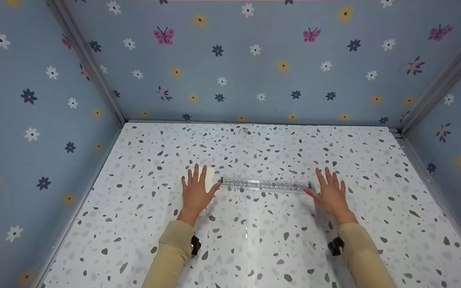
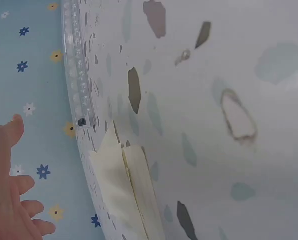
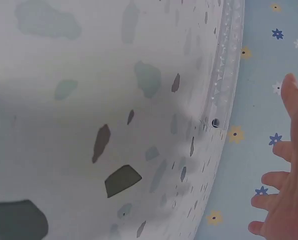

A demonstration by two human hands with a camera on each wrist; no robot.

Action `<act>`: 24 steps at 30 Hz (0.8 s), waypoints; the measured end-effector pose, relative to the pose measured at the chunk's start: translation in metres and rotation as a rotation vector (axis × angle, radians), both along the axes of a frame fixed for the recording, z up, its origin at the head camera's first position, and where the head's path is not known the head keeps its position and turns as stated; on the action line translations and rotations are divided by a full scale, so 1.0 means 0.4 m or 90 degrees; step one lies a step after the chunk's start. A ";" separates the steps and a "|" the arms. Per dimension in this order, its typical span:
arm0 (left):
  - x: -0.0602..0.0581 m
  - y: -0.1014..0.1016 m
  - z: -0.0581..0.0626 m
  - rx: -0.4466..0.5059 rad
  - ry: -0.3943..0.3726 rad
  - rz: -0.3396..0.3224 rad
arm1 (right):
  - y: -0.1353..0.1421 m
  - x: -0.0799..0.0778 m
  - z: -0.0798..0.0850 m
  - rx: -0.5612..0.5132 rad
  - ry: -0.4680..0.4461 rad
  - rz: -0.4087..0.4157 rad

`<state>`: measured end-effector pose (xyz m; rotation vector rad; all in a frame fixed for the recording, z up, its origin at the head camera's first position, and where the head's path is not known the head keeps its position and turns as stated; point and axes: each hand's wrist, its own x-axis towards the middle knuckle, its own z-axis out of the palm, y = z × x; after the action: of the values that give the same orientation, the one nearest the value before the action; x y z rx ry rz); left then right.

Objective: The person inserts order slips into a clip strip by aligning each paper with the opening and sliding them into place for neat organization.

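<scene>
A long, clear plastic strip (image 1: 265,184) with rows of round, bead-like shapes and a dark spot at each end lies crosswise on the speckled table. My left hand (image 1: 195,194) is spread beside its left end, fingers straight and the thumb pointing towards it. Partly behind that hand is a pale yellow, folded, paper-like piece (image 2: 121,190), seen more fully in the left wrist view. On the other side, my right hand (image 1: 332,197) has its fingers spread, with the thumb near the strip's right end. Neither hand holds anything; whether the thumbs touch the strip I cannot tell.
The white table (image 1: 246,232) has grey speckles and a seam down its middle. Blue panels with flowers and butterflies (image 1: 238,60) enclose it at the back, left and right, with grey posts (image 1: 88,60) at the corners. A small black device (image 1: 335,246) sits at each wrist.
</scene>
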<state>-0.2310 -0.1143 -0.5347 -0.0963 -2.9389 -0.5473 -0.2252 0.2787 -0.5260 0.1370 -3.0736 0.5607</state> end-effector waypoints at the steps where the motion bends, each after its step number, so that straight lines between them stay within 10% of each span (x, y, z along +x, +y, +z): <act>1: 0.001 0.000 -0.002 0.007 0.000 0.005 | 0.000 -0.001 -0.001 -0.001 -0.003 -0.003; 24: 0.002 -0.007 -0.020 0.245 -0.025 0.119 | -0.010 -0.020 -0.049 -0.232 0.036 -0.023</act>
<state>-0.2301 -0.1171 -0.5428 0.2322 -2.7762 -1.0762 -0.2330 0.2748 -0.5455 0.0888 -2.8529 1.0769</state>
